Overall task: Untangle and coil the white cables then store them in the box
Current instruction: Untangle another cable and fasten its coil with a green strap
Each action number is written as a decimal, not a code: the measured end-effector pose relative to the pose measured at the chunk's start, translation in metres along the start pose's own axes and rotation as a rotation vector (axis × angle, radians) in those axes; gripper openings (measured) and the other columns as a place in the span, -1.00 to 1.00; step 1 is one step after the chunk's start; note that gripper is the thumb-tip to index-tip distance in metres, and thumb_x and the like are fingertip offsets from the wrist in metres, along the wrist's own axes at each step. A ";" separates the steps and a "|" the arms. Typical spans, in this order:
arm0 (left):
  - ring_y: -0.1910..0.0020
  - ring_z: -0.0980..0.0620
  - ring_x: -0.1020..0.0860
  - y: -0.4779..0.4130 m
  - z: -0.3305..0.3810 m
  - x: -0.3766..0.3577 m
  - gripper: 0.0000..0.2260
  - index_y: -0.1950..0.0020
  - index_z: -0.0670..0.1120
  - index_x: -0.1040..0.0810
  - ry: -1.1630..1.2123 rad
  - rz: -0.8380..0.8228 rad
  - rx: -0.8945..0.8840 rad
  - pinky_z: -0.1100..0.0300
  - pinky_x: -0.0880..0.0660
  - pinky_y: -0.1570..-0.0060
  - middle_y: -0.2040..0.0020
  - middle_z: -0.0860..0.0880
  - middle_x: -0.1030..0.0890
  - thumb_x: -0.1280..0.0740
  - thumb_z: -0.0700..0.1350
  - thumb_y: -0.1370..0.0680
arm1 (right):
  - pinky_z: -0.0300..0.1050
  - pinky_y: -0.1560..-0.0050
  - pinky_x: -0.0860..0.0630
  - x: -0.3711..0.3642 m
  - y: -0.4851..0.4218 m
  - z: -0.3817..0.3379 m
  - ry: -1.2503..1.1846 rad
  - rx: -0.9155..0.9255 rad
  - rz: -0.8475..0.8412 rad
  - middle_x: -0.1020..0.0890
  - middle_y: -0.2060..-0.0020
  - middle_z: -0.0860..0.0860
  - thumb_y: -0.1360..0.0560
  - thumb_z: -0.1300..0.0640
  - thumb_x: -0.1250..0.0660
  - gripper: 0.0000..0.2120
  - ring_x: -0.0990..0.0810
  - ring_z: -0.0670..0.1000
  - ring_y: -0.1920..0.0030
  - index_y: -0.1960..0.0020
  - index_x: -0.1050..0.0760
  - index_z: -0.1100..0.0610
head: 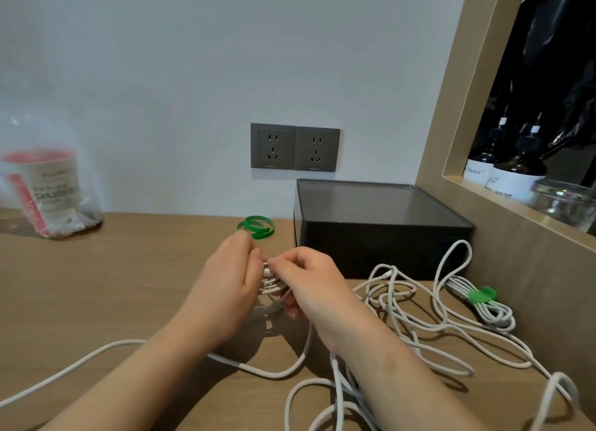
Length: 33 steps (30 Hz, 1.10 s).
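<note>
Cable coil (268,283) sits between left hand (229,277) and right hand (311,280), fingers (285,263) of both pinching its loops.

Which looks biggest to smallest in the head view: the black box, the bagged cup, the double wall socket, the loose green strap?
1. black box
2. bagged cup
3. double wall socket
4. loose green strap
</note>
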<state>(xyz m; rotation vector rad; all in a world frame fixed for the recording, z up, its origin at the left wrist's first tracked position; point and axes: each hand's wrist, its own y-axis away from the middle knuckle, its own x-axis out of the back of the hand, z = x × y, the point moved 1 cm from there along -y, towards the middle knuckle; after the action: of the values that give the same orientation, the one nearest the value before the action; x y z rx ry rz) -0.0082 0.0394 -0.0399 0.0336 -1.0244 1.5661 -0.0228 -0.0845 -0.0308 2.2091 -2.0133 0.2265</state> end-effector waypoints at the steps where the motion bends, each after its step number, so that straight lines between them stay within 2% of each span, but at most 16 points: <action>1: 0.32 0.11 -0.36 0.000 0.000 0.000 -0.75 0.25 0.02 -0.28 0.018 -0.001 0.012 0.42 -0.30 0.31 0.29 -0.01 -0.40 -0.12 -0.19 -0.61 | -0.29 0.36 -0.46 0.000 0.000 0.000 0.004 0.013 0.007 -0.55 0.24 -0.02 -0.54 0.02 -0.25 -0.89 -0.50 -0.10 0.30 0.04 -0.50 0.04; 5: 0.39 0.14 -0.39 0.000 0.001 0.000 -0.84 0.19 0.03 -0.33 0.081 -0.085 0.021 0.39 -0.33 0.38 0.32 0.03 -0.46 -0.16 -0.11 -0.59 | -0.28 0.29 -0.47 0.001 -0.003 0.002 0.016 0.050 0.038 -0.55 0.22 -0.03 -0.55 0.04 -0.23 -0.90 -0.51 -0.10 0.24 0.05 -0.50 0.02; 8: 0.35 0.20 -0.50 -0.001 0.002 0.003 -0.89 0.09 0.10 -0.36 0.093 -0.244 0.022 0.30 -0.45 0.32 0.20 0.06 -0.56 -0.22 0.10 -0.51 | -0.15 0.09 -0.55 0.005 -0.005 0.005 -0.011 0.046 0.057 -0.59 0.15 0.01 -0.56 0.07 -0.22 -0.88 -0.56 -0.04 0.11 0.03 -0.53 0.05; 10: 0.20 0.30 -0.55 0.000 0.001 0.006 -0.71 0.00 0.16 -0.35 0.131 -0.368 0.030 0.31 -0.51 0.23 0.07 0.12 -0.58 -0.29 0.22 -0.36 | -0.07 0.01 -0.56 0.008 -0.007 0.007 -0.050 0.024 0.075 -0.60 0.15 0.04 -0.56 0.08 -0.23 -0.87 -0.58 -0.01 0.08 0.04 -0.55 0.06; 12: 0.05 0.35 -0.52 -0.001 0.000 0.006 -0.55 -0.06 0.21 -0.32 0.136 -0.438 0.016 0.38 -0.50 0.12 -0.01 0.18 -0.54 -0.43 0.20 -0.27 | -0.02 -0.03 -0.58 0.009 -0.009 0.009 -0.087 0.004 0.103 -0.62 0.14 0.06 -0.55 0.09 -0.24 -0.88 -0.61 0.03 0.07 0.04 -0.55 0.07; 14: -0.04 0.34 -0.49 -0.001 -0.004 0.006 -0.41 -0.12 0.27 -0.27 0.090 -0.455 -0.023 0.46 -0.46 0.05 -0.08 0.24 -0.47 -0.56 0.10 -0.24 | 0.01 -0.03 -0.59 0.011 -0.011 0.011 -0.132 -0.013 0.137 -0.63 0.12 0.09 -0.55 0.10 -0.25 -0.88 -0.63 0.07 0.06 0.03 -0.55 0.07; 17: -0.12 0.34 -0.43 0.001 -0.006 0.004 -0.26 -0.29 0.26 -0.18 0.022 -0.442 -0.076 0.54 -0.36 -0.03 -0.15 0.34 -0.35 -0.55 0.10 -0.26 | -0.07 0.09 -0.59 0.014 -0.013 0.012 -0.209 -0.041 0.156 -0.64 0.14 0.11 -0.55 0.12 -0.25 -0.89 -0.65 0.07 0.10 0.04 -0.55 0.10; 19: -0.06 0.32 -0.46 0.003 -0.005 0.003 -0.37 -0.35 0.21 -0.20 -0.017 -0.417 -0.086 0.51 -0.40 0.03 -0.12 0.33 -0.36 -0.46 0.07 -0.39 | -0.12 0.16 -0.60 0.015 -0.014 0.012 -0.214 -0.053 0.158 -0.64 0.17 0.10 -0.55 0.13 -0.25 -0.90 -0.66 0.04 0.15 0.06 -0.54 0.10; 21: 0.12 0.24 -0.53 0.002 -0.004 0.002 -0.54 -0.31 0.19 -0.25 0.021 -0.428 -0.037 0.38 -0.51 0.19 -0.07 0.24 -0.44 -0.37 0.02 -0.49 | -0.15 0.19 -0.60 0.014 -0.014 0.012 -0.204 -0.060 0.156 -0.64 0.17 0.10 -0.55 0.13 -0.25 -0.90 -0.67 0.03 0.15 0.05 -0.54 0.10; 24: 0.31 0.24 -0.56 0.001 -0.003 0.003 -0.67 -0.25 0.16 -0.31 0.108 -0.455 0.051 0.31 -0.50 0.39 0.00 0.13 -0.52 -0.31 -0.04 -0.53 | -0.17 0.21 -0.58 0.014 -0.014 0.013 -0.182 -0.072 0.148 -0.64 0.16 0.09 -0.56 0.12 -0.25 -0.89 -0.65 0.04 0.13 0.04 -0.54 0.10; 26: 0.32 0.29 -0.55 0.001 -0.004 0.005 -0.66 -0.24 0.15 -0.33 0.164 -0.464 0.084 0.32 -0.48 0.38 0.04 0.11 -0.55 -0.33 0.01 -0.51 | -0.16 0.19 -0.59 0.014 -0.014 0.013 -0.170 -0.073 0.141 -0.64 0.17 0.08 -0.56 0.12 -0.25 -0.89 -0.64 0.03 0.13 0.04 -0.55 0.10; 29: 0.10 0.34 -0.55 0.000 -0.006 0.007 -0.47 -0.17 0.24 -0.31 0.210 -0.506 0.088 0.37 -0.51 0.21 -0.04 0.15 -0.54 -0.41 0.32 -0.29 | -0.06 0.04 -0.62 0.015 -0.012 0.011 -0.179 -0.081 0.119 -0.64 0.16 0.08 -0.56 0.12 -0.25 -0.89 -0.65 0.01 0.12 0.03 -0.54 0.10; 30: 0.11 0.36 -0.55 0.000 -0.005 0.007 -0.45 -0.16 0.23 -0.32 0.219 -0.507 0.094 0.39 -0.49 0.25 -0.03 0.16 -0.54 -0.40 0.34 -0.26 | -0.08 0.04 -0.62 0.014 -0.011 0.011 -0.181 -0.083 0.114 -0.64 0.16 0.07 -0.56 0.12 -0.24 -0.89 -0.65 0.00 0.14 0.02 -0.53 0.11; 31: 0.20 0.37 -0.55 0.000 -0.004 0.006 -0.47 -0.17 0.19 -0.34 0.226 -0.488 0.104 0.41 -0.46 0.32 0.02 0.16 -0.54 -0.41 0.31 -0.30 | -0.12 0.09 -0.62 0.014 -0.011 0.011 -0.174 -0.084 0.112 -0.63 0.16 0.07 -0.56 0.12 -0.24 -0.88 -0.64 -0.02 0.16 0.01 -0.54 0.11; 33: 0.39 0.36 -0.51 0.000 -0.002 0.003 -0.63 -0.20 0.06 -0.43 0.221 -0.387 0.133 0.42 -0.39 0.44 0.22 0.16 -0.52 -0.35 0.11 -0.44 | -0.24 0.29 -0.54 0.014 -0.011 0.011 -0.148 -0.086 0.117 -0.60 0.22 0.04 -0.56 0.11 -0.23 -0.86 -0.56 -0.07 0.28 -0.01 -0.54 0.11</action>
<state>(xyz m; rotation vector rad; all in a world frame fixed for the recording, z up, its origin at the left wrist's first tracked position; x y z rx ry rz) -0.0082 0.0426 -0.0395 0.1398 -0.6906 1.2491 -0.0101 -0.0989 -0.0387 2.1157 -2.1874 -0.0117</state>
